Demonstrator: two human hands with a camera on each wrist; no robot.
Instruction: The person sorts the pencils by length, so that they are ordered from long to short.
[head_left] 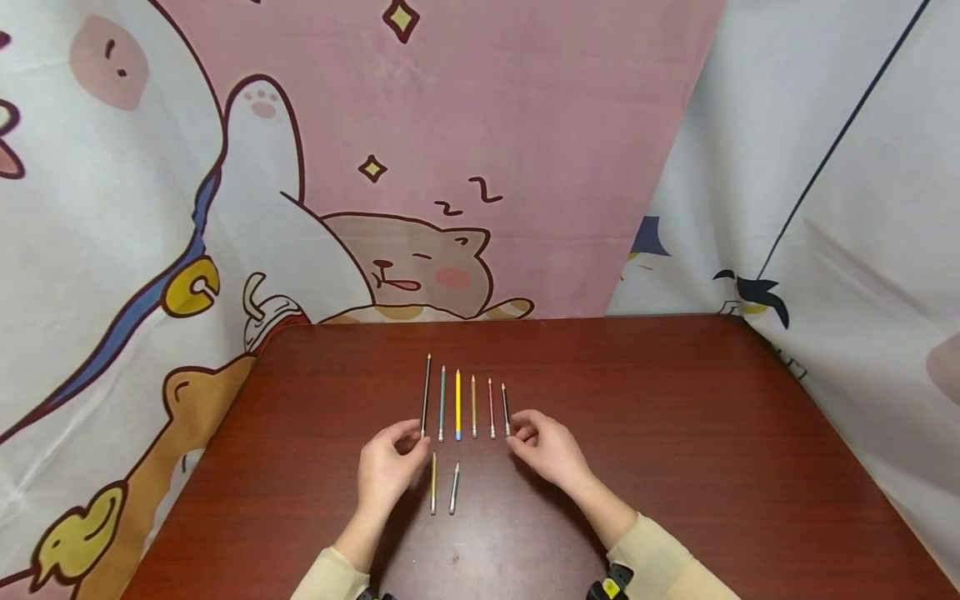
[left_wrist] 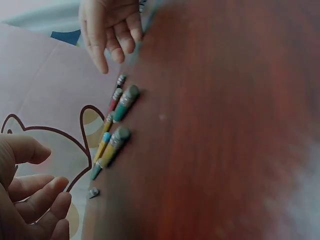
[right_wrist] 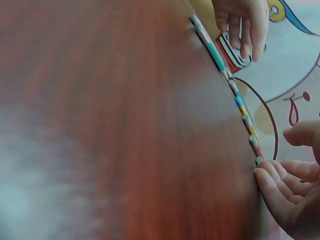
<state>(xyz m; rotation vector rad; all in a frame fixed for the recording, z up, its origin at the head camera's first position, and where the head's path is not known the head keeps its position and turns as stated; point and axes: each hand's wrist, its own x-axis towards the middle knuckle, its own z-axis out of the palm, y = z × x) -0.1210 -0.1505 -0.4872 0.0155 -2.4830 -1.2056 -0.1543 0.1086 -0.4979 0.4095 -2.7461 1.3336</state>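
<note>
Several pencils of differing lengths lie side by side in a row, erased ends toward me. My left hand [head_left: 388,462] is at the near end of the long dark pencil [head_left: 426,392], its thumb apart from its loosely bent fingers in the left wrist view. At the row's other end, my right hand [head_left: 553,450] has its fingertips right by the short black pencil [head_left: 506,408], thumb held away. Between these lie a teal pencil [head_left: 442,404], a yellow pencil [head_left: 458,404] with a blue end, a tan pencil [head_left: 474,408] and a red pencil [head_left: 491,408].
Nearer to me, a gold-coloured pencil [head_left: 433,483] and a shorter green pencil [head_left: 454,487] lie on the reddish-brown table [head_left: 675,467]. A cartoon-printed cloth [head_left: 555,167] hangs behind the table's far edge and along its sides.
</note>
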